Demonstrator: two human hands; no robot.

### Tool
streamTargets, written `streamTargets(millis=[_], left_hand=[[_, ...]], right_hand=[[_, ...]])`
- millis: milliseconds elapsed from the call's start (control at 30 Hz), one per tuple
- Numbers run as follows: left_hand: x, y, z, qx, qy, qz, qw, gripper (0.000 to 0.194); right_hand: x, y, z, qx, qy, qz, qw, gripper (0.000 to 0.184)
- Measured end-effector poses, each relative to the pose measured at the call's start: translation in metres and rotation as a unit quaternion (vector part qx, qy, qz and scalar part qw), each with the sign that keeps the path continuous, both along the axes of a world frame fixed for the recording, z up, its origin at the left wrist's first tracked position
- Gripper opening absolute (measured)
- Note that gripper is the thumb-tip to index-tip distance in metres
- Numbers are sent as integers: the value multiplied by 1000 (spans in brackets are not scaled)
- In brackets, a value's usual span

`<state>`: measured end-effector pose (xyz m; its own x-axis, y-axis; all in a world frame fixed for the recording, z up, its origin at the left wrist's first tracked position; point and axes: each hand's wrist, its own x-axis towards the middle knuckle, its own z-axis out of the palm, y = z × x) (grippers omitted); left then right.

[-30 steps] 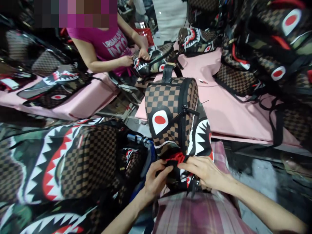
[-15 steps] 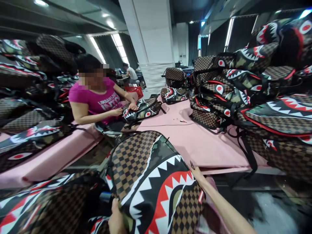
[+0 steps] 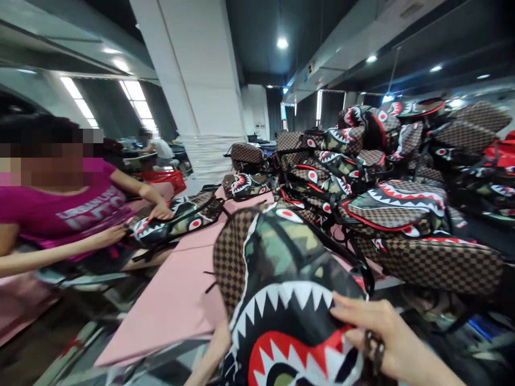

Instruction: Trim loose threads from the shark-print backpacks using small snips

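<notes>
A shark-mouth backpack (image 3: 281, 257), with brown check, camouflage, white teeth and red lips, is tilted up in front of me. My right hand (image 3: 378, 327) grips its right side, fingers on the printed front. Below those fingers a small dark object (image 3: 375, 351) shows; I cannot make out what it is. Of my left hand only the wrist and forearm (image 3: 215, 348) appear, at the bag's lower left; the fingers are hidden behind the bag. Two thin dark prongs (image 3: 210, 281) stick out past the bag's left edge, their kind unclear.
A pink-covered table (image 3: 173, 289) lies beyond the bag. To the left a co-worker in a magenta shirt (image 3: 88, 209) handles a similar backpack (image 3: 181, 220). Stacked backpacks (image 3: 402, 209) fill the right side. A white pillar (image 3: 197, 80) stands behind the table.
My view has swung right. The backpack has turned and tilted, showing its camouflage top and eye. My right hand has moved onto its front; my left hand has gone behind it.
</notes>
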<state>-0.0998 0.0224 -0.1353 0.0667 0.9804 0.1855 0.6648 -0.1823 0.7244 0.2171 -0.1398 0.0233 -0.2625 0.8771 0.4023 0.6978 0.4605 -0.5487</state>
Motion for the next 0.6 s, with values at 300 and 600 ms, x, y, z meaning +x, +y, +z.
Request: streamTargets(millis=[300, 600], left_hand=[[71, -6, 115, 319, -93, -77, 940, 22], [108, 13, 126, 361, 274, -310, 836, 46]], right_hand=[[-61, -24, -89, 27, -77, -12, 997, 29], [-56, 10, -14, -7, -58, 28, 998, 33]])
